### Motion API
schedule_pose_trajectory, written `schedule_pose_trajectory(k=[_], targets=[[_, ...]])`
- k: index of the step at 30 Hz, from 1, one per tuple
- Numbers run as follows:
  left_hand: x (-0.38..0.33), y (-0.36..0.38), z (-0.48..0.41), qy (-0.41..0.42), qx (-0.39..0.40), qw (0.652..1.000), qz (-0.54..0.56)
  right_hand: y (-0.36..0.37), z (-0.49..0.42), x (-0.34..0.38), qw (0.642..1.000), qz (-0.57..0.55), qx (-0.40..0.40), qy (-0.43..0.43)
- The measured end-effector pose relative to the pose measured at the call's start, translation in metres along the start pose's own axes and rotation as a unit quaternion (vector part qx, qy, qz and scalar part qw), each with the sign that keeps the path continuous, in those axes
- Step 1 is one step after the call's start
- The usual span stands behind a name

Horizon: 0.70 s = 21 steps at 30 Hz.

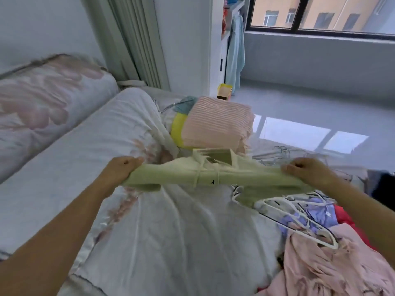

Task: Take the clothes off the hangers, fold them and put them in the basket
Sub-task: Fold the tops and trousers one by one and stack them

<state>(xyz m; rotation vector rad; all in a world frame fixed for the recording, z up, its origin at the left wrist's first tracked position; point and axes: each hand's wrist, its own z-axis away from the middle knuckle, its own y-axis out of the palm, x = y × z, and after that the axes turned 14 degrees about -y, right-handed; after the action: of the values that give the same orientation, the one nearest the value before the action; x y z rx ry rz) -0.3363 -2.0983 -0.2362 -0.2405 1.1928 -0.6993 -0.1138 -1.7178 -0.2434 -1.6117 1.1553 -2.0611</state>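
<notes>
Pale green cloth garment (pixel 171 178) stretched above the white bed quilt (pixel 171 242), left hand (pixel 121 169) gripping one end, right hand (pixel 303 169) gripping the other, small black mark (pixel 212 182) on its middle unreadable, folded pink striped cloth (pixel 218 124) behind

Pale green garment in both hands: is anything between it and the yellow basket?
Nothing lies between the pale green garment and the yellow basket just beyond it, though a folded pink striped cloth covers its top.
</notes>
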Motion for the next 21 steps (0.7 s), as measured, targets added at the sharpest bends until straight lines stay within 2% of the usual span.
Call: schedule_pose_trajectory(k=[2,6,10,12,13,16,17,19,20,21], targets=[[0.057,0.028,0.004,-0.042,0.024,0.998,-0.047,0.050,0.016,-0.034,0.995,0.050,0.081,0.024],[0.180,0.082,0.015,-0.150,0.086,0.979,-0.107,0.146,0.071,-0.104,0.971,0.055,0.209,0.097],[0.287,0.121,0.035,-0.217,0.154,0.945,-0.188,0.220,0.131,-0.171,0.956,0.025,0.252,0.150],[0.327,0.134,0.044,-0.235,0.166,0.936,-0.201,0.243,0.155,-0.194,0.946,0.001,0.260,0.194],[0.341,0.138,0.049,-0.240,0.172,0.933,-0.207,0.253,0.168,-0.207,0.943,-0.002,0.271,0.191],[0.371,0.152,0.060,-0.236,0.212,0.920,-0.231,0.282,0.201,-0.250,0.927,0.052,0.316,0.196],[0.379,0.156,0.063,-0.241,0.225,0.913,-0.241,0.295,0.216,-0.280,0.924,0.096,0.332,0.164],[0.385,0.165,0.065,-0.258,0.233,0.903,-0.252,0.319,0.236,-0.331,0.933,0.132,0.304,0.144],[0.386,0.170,0.063,-0.266,0.227,0.905,-0.242,0.323,0.234,-0.335,0.940,0.087,0.282,0.169],[0.385,0.175,0.058,-0.269,0.206,0.912,-0.230,0.322,0.218,-0.322,0.958,0.052,0.211,0.188]])
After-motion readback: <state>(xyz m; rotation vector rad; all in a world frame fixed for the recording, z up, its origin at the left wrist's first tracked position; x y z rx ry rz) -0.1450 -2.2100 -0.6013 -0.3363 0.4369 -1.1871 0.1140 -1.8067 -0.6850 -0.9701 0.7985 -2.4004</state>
